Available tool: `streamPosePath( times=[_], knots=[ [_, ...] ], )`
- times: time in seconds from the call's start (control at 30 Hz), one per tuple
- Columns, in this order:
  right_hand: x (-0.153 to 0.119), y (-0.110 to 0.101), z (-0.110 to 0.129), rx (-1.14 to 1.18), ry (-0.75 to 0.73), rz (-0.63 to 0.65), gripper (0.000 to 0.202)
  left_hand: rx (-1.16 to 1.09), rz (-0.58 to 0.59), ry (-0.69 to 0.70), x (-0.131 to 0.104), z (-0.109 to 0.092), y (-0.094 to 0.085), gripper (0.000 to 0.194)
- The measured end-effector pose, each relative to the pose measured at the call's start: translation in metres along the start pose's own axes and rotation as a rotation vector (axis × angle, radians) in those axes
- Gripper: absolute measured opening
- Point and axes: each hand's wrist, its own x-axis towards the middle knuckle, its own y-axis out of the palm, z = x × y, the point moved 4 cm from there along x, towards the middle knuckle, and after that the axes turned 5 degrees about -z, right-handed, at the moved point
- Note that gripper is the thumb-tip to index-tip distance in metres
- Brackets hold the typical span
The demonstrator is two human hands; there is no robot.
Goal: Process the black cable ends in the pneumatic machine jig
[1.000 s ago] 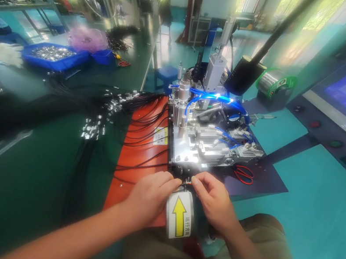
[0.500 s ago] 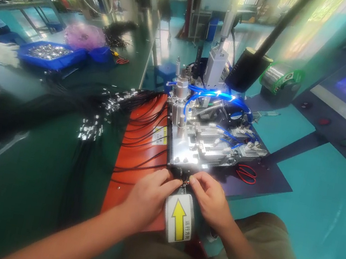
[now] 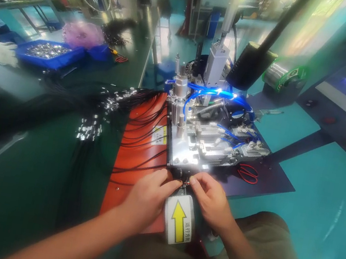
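Both hands meet at the front edge of a silver pneumatic machine (image 3: 186, 147), over a tiny wire-like workpiece (image 3: 186, 183) between the fingertips. The right hand (image 3: 212, 202) pinches it narrowly between thumb and forefinger. The left hand (image 3: 150, 194) has its fingers curled and its thumb pointing at the workpiece; whether it grips is too small to tell. Just below the fingertips, between the wrists, is a white label (image 3: 178, 233) with a yellow arrow pointing toward the machine. Left of the machine, thin black cables (image 3: 148, 118) run across an orange-red panel (image 3: 113, 201) to the dark green worktop (image 3: 39, 186). Red-handled scissors (image 3: 248, 174) lie to the machine's right on a dark base plate (image 3: 275, 185), near the right hand.
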Motion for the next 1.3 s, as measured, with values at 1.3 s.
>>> streamPosePath(
  times=[1.3],
  knots=[
    [-0.0013, 0.0034, -0.0015, -0.022, 0.022, -0.043, 0.029, -0.005, -0.025, 0.067, 0.0046, -0.0025, -0.0034, 0.033]
  ],
)
